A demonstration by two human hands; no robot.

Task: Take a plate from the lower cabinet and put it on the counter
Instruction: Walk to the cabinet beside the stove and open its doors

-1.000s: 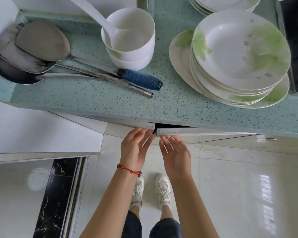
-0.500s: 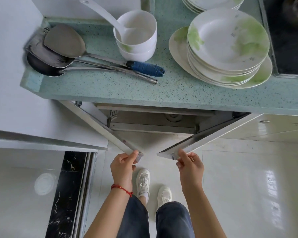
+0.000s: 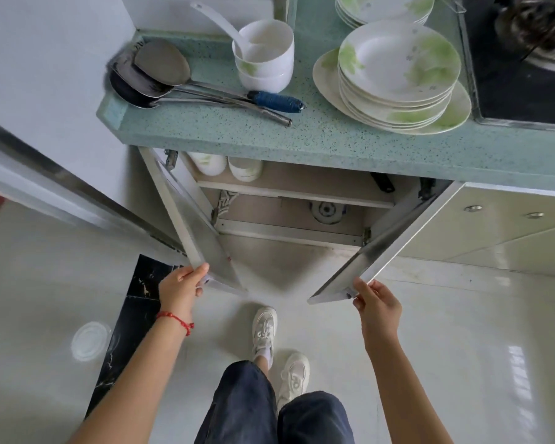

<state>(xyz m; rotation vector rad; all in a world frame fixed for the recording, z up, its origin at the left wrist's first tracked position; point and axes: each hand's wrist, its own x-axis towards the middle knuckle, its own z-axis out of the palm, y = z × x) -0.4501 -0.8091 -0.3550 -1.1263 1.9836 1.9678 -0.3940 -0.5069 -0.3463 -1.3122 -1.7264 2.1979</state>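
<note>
The lower cabinet (image 3: 289, 216) under the green speckled counter (image 3: 302, 136) stands open, both doors swung outward. My left hand (image 3: 181, 285) grips the outer edge of the left door (image 3: 186, 219). My right hand (image 3: 377, 304) grips the outer edge of the right door (image 3: 394, 245). On the cabinet's upper shelf sit white bowls (image 3: 226, 165); lower down lies a blue-and-white dish (image 3: 326, 211). No plate inside the cabinet is clearly visible; the counter's edge hides much of the interior.
On the counter are a stack of green-patterned plates (image 3: 398, 75), stacked white bowls with a ladle (image 3: 265, 56), and metal spatulas (image 3: 161, 75). A black stove (image 3: 523, 75) lies at the right. My feet (image 3: 279, 347) stand on the pale tiled floor before the cabinet.
Both doors went from nearly closed to wide open, pulled outward by my hands. I have stepped back, and the shelves inside have come into view.
</note>
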